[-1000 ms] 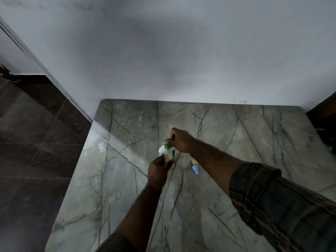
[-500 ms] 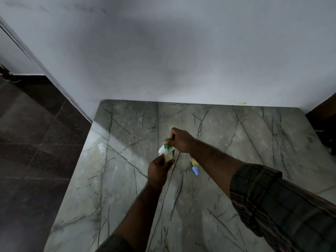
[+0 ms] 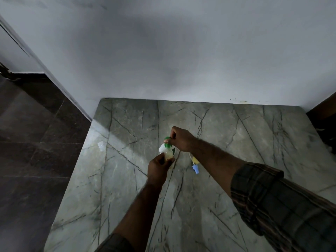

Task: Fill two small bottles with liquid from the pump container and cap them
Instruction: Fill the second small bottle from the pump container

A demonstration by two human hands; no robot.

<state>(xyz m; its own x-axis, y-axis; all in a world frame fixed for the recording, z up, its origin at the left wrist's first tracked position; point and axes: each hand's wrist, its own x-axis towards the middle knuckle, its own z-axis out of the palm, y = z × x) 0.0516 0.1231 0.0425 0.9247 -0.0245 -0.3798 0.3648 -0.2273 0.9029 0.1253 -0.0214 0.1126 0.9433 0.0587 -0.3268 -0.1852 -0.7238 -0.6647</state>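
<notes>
Left hand [image 3: 157, 169] curled round small clear bottle of yellowish liquid [image 3: 168, 154], held at the spout. Right hand [image 3: 182, 139] fingers curled on green pump head [image 3: 167, 141] of white pump container [image 3: 161, 148]. Blue-capped small bottle [image 3: 195, 165] lies just right, on grey veined marble tabletop [image 3: 245, 142].

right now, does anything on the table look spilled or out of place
The blue-capped bottle lies on its side on the marble table, just right of the pump container, not upright. No puddle shows. Otherwise nothing stands out: the left hand holds the other bottle at the spout, the right hand grips the pump container's head.
</notes>
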